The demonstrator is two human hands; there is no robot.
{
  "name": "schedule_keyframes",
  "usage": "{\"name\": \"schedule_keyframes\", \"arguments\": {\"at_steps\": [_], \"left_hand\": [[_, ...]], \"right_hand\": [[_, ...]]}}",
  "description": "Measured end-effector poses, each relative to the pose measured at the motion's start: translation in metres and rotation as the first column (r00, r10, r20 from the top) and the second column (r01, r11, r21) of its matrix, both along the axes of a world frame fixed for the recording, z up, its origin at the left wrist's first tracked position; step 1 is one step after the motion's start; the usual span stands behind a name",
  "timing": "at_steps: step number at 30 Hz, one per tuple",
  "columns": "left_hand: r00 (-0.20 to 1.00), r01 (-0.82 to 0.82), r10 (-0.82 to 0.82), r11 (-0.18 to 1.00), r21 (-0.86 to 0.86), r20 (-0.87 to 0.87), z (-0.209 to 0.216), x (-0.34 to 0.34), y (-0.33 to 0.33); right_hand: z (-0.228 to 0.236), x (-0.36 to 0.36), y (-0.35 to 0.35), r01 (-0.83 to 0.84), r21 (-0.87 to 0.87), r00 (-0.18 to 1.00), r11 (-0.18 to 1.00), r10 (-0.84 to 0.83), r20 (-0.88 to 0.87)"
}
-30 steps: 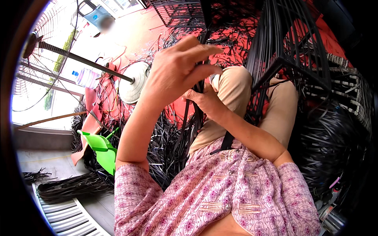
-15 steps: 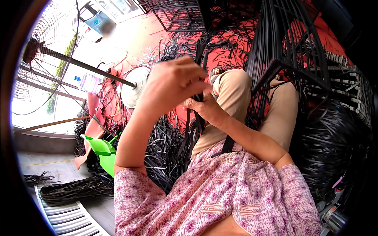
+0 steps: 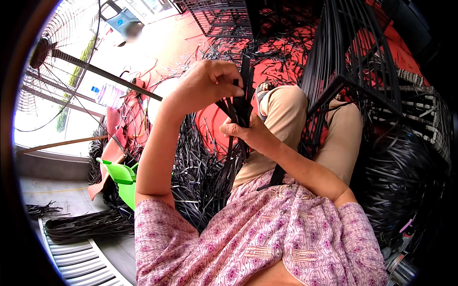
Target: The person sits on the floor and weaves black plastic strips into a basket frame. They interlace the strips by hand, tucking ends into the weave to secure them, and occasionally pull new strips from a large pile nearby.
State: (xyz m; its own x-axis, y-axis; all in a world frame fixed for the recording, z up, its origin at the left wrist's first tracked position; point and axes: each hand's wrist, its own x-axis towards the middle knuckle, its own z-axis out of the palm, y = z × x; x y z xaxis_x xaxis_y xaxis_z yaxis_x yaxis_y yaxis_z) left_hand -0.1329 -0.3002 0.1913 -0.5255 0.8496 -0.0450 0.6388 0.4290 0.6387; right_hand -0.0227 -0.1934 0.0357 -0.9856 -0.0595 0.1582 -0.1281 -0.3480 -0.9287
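Note:
Flat black strips, seemingly plastic, stand up in a loose fanned bunch in front of my knees. My right hand is closed around the lower part of this bunch, thumb lying across it. Above it my left hand is bent over, thumb and fingers pinched at the upper ends of the strips. Just which strip is between those fingertips is hard to make out. More strip ends hang below my right fist toward a heap of black strips on the floor.
A strip-woven black frame stands by my right knee, another black frame farther back. Black strips pile up at the right. To the left are a fan, a green dustpan and a white slatted rack.
My left hand has shifted slightly up and is less blurred, its fingers now at the strip tops. The strips now show fanned above my right hand, which stays nearly in place.

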Motion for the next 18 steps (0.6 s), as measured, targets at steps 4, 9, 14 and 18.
{"name": "schedule_keyframes", "arguments": {"at_steps": [4,9,14,18], "left_hand": [[0.988,-0.017,-0.014,0.981,0.194,0.155,-0.001,-0.004,-0.006],[0.996,0.005,-0.018,0.990,0.143,0.088,0.004,-0.001,-0.007],[0.987,-0.137,0.101,0.939,0.314,0.128,-0.001,-0.009,0.000],[0.988,-0.134,0.113,0.964,0.231,0.104,0.006,-0.012,0.005]], "right_hand": [[0.000,-0.001,0.000,-0.004,0.019,1.000,1.000,0.004,0.008],[-0.005,-0.001,-0.002,-0.007,0.035,1.000,0.999,0.006,0.018],[-0.002,0.000,-0.002,-0.015,-0.006,1.000,1.000,0.015,-0.006],[0.009,0.004,0.002,-0.082,0.053,0.997,0.995,0.082,0.003]]}}
